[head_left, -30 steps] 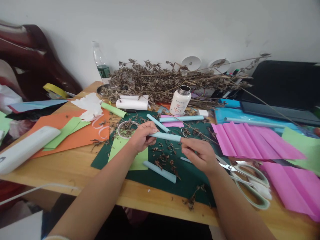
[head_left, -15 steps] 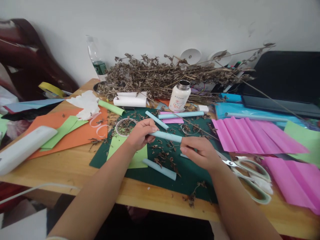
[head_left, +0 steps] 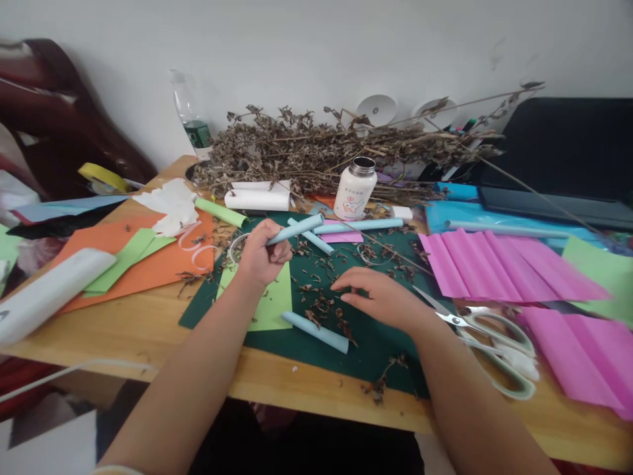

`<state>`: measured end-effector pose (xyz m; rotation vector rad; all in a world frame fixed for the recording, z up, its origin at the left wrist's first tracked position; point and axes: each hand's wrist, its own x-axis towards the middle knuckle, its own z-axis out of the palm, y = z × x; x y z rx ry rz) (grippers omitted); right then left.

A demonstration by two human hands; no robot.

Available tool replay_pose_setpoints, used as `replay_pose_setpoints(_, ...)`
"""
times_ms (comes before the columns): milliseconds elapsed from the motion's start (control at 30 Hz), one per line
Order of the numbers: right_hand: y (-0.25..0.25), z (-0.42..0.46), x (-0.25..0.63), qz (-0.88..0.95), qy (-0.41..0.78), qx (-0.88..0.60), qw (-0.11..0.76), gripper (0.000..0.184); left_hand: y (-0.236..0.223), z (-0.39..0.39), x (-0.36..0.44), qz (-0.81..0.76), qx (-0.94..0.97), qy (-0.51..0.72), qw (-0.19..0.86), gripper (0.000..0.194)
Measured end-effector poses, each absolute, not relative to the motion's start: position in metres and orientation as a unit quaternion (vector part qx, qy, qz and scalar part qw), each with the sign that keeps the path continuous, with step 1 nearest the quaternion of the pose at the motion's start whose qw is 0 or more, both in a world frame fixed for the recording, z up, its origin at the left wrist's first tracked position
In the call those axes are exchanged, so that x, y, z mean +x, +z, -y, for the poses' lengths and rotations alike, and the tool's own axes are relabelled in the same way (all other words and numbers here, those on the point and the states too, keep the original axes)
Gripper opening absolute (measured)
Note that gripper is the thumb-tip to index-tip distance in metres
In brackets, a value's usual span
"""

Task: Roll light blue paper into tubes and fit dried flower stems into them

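Note:
My left hand is closed around one end of a rolled light-blue paper tube, whose far end points up and to the right. Over the dark green mat, my right hand holds nothing visible, its thumb and fingers slightly apart. Beneath my left hand lies a sheet of light green paper. A second blue paper tube rests on the mat between my forearms. Two more tubes, a thin one and a longer one, lie crossed or close together behind. Brown leaf bits are scattered about.
A white bottle without a lid stands before a heap of dried stems. Scissors lie partly spread beside my right forearm. Pink crepe paper is at the right, orange paper and a white oblong object at the left.
My right hand has let go of the blue paper tube and dropped slightly left and down. The left hand has drawn the tube left and tipped its free end upward.

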<state>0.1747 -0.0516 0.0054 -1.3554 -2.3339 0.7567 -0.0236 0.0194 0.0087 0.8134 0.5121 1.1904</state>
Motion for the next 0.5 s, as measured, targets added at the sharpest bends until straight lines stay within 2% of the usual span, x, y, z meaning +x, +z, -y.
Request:
replay_pose_setpoints(167, -0.004, 0.051, 0.166, 0.854, 0.196, -0.471, 0.100, 0.032, 0.008, -0.018, -0.021, -0.242, 0.385, 0.539, 0.709, 0.014)
replay_pose_setpoints(367, -0.004, 0.051, 0.160, 0.857, 0.164, -0.483, 0.070, 0.027, 0.007, -0.017, -0.018, -0.230, 0.395, 0.539, 0.708, 0.013)
replay_pose_setpoints(500, 0.003, 0.051, 0.169, 0.842, 0.225, -0.481, 0.098, 0.019, 0.007, -0.018, -0.019, -0.234, 0.391, 0.541, 0.707, 0.013)
